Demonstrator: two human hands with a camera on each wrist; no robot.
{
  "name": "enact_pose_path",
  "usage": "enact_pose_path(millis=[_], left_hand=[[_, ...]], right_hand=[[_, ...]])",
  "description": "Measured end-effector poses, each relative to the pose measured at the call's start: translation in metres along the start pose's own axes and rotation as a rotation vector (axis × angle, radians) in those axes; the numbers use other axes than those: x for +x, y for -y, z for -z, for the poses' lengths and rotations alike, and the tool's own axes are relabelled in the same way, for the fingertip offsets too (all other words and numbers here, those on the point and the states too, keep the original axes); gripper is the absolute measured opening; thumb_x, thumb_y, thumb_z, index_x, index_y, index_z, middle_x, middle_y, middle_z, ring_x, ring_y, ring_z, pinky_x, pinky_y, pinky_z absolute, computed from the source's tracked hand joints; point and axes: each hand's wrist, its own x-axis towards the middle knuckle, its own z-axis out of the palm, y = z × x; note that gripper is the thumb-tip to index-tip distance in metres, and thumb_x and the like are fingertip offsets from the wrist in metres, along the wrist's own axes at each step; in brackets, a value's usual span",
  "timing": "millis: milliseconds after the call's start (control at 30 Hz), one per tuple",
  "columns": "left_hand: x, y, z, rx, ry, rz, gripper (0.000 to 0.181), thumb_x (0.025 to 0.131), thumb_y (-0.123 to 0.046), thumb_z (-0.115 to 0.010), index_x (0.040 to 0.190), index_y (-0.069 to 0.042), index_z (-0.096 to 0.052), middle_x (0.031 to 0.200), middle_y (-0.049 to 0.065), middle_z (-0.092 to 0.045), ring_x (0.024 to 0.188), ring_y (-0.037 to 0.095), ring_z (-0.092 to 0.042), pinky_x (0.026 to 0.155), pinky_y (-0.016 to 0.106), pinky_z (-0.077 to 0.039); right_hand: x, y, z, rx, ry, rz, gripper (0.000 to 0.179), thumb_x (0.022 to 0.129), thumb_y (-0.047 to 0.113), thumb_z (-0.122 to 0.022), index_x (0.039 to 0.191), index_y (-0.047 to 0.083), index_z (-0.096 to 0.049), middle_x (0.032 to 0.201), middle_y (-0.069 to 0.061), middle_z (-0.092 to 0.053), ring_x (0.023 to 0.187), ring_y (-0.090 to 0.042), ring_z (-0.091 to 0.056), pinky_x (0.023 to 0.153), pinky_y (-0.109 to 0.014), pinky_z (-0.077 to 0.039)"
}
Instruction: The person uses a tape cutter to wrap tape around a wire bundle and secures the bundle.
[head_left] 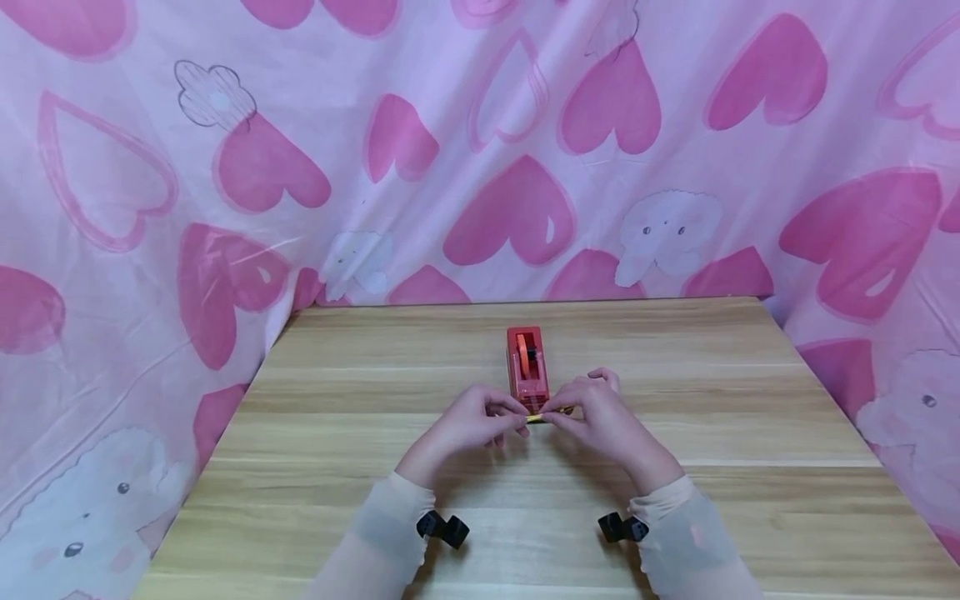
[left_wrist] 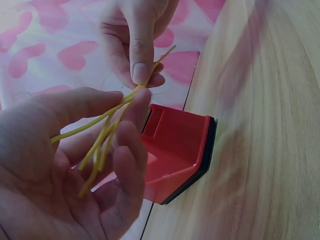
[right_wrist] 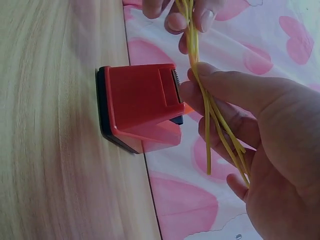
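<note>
A bundle of thin yellow strands (head_left: pixel 534 417), which look like wires, is stretched between both hands above the table. My left hand (head_left: pixel 480 417) pinches one part between thumb and fingertips, and loose ends fan out over its palm in the left wrist view. Close beside it, my right hand (head_left: pixel 596 417) pinches the same bundle (right_wrist: pixel 194 52), with several ends hanging past its fingers. Just beyond the hands stands a red tape dispenser (head_left: pixel 528 358) with an orange core and a black base. Its toothed cutter (right_wrist: pixel 176 80) shows in the right wrist view.
The wood-grain table (head_left: pixel 375 358) reaches back to a pink curtain (head_left: pixel 450 125) printed with hearts, which also hangs along both sides. A black camera sits on each wrist, over pale sleeves (head_left: pixel 390 525).
</note>
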Motion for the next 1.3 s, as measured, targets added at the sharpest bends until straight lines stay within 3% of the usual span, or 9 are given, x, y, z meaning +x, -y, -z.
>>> enact_pose_path(millis=[333, 600, 767, 867, 967, 1100, 1300], left_hand=[[-0.002, -0.002, -0.001, 0.032, -0.058, -0.058, 0.012, 0.097, -0.018, -0.071, 0.102, -0.019, -0.081, 0.094, 0.012, -0.08, 0.058, 0.012, -0.055, 0.05, 0.022, -0.043], [-0.002, 0.0, -0.003, 0.055, -0.096, -0.079, 0.011, 0.095, -0.019, -0.075, 0.103, -0.021, -0.083, 0.091, 0.013, -0.079, 0.057, 0.009, -0.056, 0.049, 0.023, -0.045], [-0.002, 0.002, -0.004, 0.092, -0.135, -0.12, 0.012, 0.094, -0.017, -0.077, 0.104, -0.02, -0.083, 0.086, 0.002, -0.077, 0.055, 0.009, -0.059, 0.05, 0.023, -0.05], [-0.002, 0.004, -0.004, 0.11, -0.153, -0.141, 0.013, 0.093, -0.016, -0.077, 0.104, -0.02, -0.083, 0.088, -0.002, -0.075, 0.053, 0.01, -0.06, 0.05, 0.024, -0.052], [-0.002, 0.006, -0.004, 0.122, -0.159, -0.159, 0.013, 0.094, -0.017, -0.076, 0.105, -0.02, -0.083, 0.094, -0.001, -0.076, 0.053, 0.009, -0.061, 0.05, 0.024, -0.052], [-0.003, 0.007, -0.004, 0.146, -0.185, -0.179, 0.014, 0.095, -0.019, -0.076, 0.107, -0.02, -0.083, 0.106, 0.003, -0.078, 0.051, 0.009, -0.062, 0.049, 0.025, -0.052], [-0.004, 0.007, -0.003, 0.163, -0.209, -0.2, 0.014, 0.095, -0.022, -0.076, 0.108, -0.02, -0.083, 0.112, 0.004, -0.078, 0.051, 0.013, -0.065, 0.048, 0.026, -0.052]], right_hand=[[0.0, 0.005, 0.004, 0.019, 0.012, -0.075, 0.01, 0.087, 0.023, -0.085, 0.095, 0.028, -0.082, 0.09, 0.018, -0.077, 0.094, -0.01, -0.068, 0.112, -0.062, -0.019], [0.003, 0.009, 0.014, 0.008, 0.092, -0.138, 0.015, 0.087, 0.023, -0.085, 0.102, 0.026, -0.082, 0.098, 0.012, -0.08, 0.1, -0.014, -0.074, 0.117, -0.068, -0.006], [0.007, 0.01, 0.019, 0.016, 0.155, -0.177, 0.015, 0.087, 0.021, -0.084, 0.102, 0.025, -0.083, 0.098, 0.011, -0.08, 0.101, -0.015, -0.075, 0.119, -0.067, -0.005], [0.008, 0.009, 0.019, 0.04, 0.18, -0.205, 0.015, 0.087, 0.022, -0.084, 0.102, 0.027, -0.082, 0.099, 0.012, -0.079, 0.102, -0.014, -0.074, 0.12, -0.065, -0.01], [0.008, 0.006, 0.017, 0.109, 0.206, -0.235, 0.014, 0.089, 0.022, -0.083, 0.101, 0.028, -0.081, 0.099, 0.013, -0.078, 0.1, -0.013, -0.071, 0.117, -0.06, -0.029], [0.007, 0.0, 0.012, 0.258, 0.242, -0.275, 0.009, 0.094, 0.025, -0.077, 0.102, 0.028, -0.08, 0.1, 0.011, -0.077, 0.097, -0.012, -0.069, 0.098, -0.051, -0.053], [0.006, -0.01, 0.003, 0.419, 0.269, -0.343, 0.011, 0.096, 0.031, -0.075, 0.106, 0.026, -0.079, 0.109, 0.004, -0.076, 0.098, -0.018, -0.066, 0.09, -0.039, -0.054]])
